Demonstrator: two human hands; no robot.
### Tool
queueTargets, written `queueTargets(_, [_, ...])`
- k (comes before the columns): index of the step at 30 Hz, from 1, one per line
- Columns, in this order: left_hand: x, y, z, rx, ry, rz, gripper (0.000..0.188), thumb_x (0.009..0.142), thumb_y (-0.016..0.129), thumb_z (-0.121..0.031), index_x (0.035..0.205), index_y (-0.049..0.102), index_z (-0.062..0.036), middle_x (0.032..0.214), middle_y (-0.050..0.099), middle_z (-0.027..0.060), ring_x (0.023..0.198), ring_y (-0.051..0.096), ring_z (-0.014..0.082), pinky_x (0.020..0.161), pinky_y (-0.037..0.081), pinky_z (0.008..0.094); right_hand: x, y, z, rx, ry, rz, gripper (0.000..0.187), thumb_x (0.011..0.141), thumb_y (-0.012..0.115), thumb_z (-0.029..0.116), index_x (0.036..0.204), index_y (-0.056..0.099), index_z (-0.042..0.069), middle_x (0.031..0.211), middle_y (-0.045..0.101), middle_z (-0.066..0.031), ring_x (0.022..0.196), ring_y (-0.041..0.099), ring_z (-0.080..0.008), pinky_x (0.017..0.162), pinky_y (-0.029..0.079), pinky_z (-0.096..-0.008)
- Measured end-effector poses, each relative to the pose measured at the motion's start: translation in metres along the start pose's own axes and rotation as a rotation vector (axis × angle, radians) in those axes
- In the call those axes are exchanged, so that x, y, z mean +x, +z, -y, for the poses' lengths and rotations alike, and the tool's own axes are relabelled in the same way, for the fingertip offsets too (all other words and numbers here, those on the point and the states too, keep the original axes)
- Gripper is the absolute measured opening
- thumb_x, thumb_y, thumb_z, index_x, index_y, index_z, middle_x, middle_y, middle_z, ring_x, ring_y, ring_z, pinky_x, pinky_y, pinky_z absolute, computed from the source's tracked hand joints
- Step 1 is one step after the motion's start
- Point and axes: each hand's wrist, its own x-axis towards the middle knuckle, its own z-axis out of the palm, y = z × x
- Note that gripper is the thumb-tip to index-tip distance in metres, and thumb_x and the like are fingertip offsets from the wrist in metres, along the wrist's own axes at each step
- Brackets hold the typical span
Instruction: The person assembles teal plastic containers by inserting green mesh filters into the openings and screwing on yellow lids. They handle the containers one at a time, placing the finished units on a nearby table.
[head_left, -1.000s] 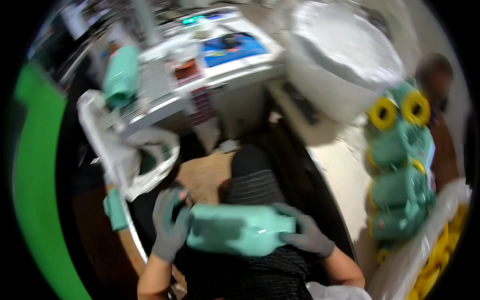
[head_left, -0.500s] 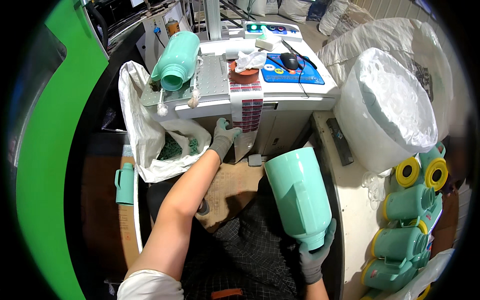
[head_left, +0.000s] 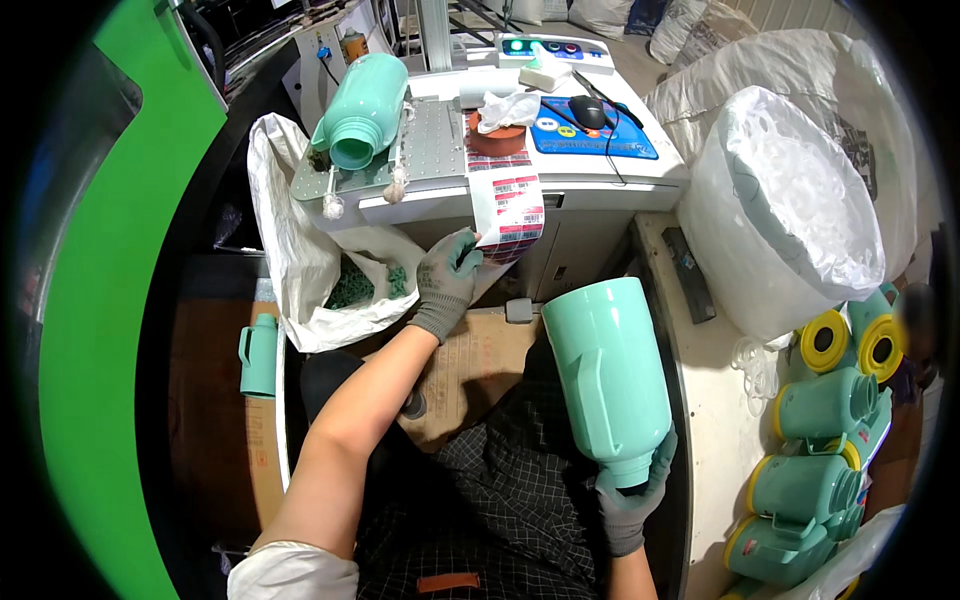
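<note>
My right hand [head_left: 636, 497], in a grey-green glove, grips a mint-green thermos jug shell [head_left: 612, 370] by its narrow neck. The shell is upside down over my lap, wide end up, with its handle toward me. My gloved left hand [head_left: 447, 280] pinches the left edge of a strip of red-and-white printed labels [head_left: 508, 205], which hangs over the front of the white workbench. On the perforated metal plate [head_left: 440, 150] at the back left lies another mint-green jug shell [head_left: 366, 110], its open neck facing me.
A white sack [head_left: 290, 240] holding green scraps stands left of my arm. An orange tape roll [head_left: 495, 137], a mouse [head_left: 587, 112] and a control box [head_left: 556, 52] sit on the bench. At right are a large plastic-lined bag [head_left: 780, 220] and several stacked jugs [head_left: 815, 405].
My left hand has taken hold of the label strip and lifted its hanging part up toward me. The view has shifted slightly; my right hand still holds the jug shell.
</note>
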Motion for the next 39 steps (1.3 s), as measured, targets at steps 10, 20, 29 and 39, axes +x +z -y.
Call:
queueTargets(10, [-0.007,-0.008,-0.038,-0.109,-0.021,-0.020,0.019,0.084,0.077,-0.006,0.101,0.071,-0.0046,0.105,0.065,0.0111,0.073,0.067,0.0262,0.074,0.056,0.0361,-0.008,-0.001,0.001,-0.116,-0.108,0.008,0.109,0.070,0.085,0.013,0.161,0.027,-0.004,0.163,0.037,-0.0236,0.143,0.048,-0.0345,0.116,0.043,-0.0441])
queueTargets(20, [-0.074,-0.035,-0.167,-1.123,-0.930,0.350,0.013,0.097,0.069,-0.007,0.108,0.070,-0.0007,0.090,0.072,0.0078,0.079,0.068,0.0137,0.071,0.055,0.0262,-0.021,0.004,-0.011,-0.055,-0.091,-0.048,0.111,0.073,0.089,0.018,0.161,0.025,-0.006,0.165,0.034,-0.0233,0.147,0.043,-0.0342,0.118,0.040,-0.0443])
queueTargets(29, [-0.085,-0.019,-0.164,-1.256,-0.873,0.449,0.014,0.098,0.065,-0.009,0.109,0.071,-0.0021,0.090,0.072,0.0057,0.078,0.068,0.0116,0.068,0.053,0.0246,-0.024,0.006,-0.015,-0.076,-0.143,-0.037,0.115,0.074,0.092,0.024,0.163,0.024,0.000,0.166,0.031,-0.0232,0.148,0.042,-0.0356,0.117,0.040,-0.0464])
queueTargets(39, [-0.081,-0.028,-0.130,-0.483,-0.814,0.499,0.025,0.086,0.083,-0.017,0.096,0.065,-0.0029,0.084,0.069,0.0030,0.072,0.062,0.0070,0.066,0.051,0.0218,-0.019,0.001,-0.012,-0.206,-0.184,0.012,0.112,0.074,0.091,0.023,0.164,0.026,0.005,0.166,0.031,-0.0229,0.147,0.042,-0.0358,0.117,0.040,-0.0474])
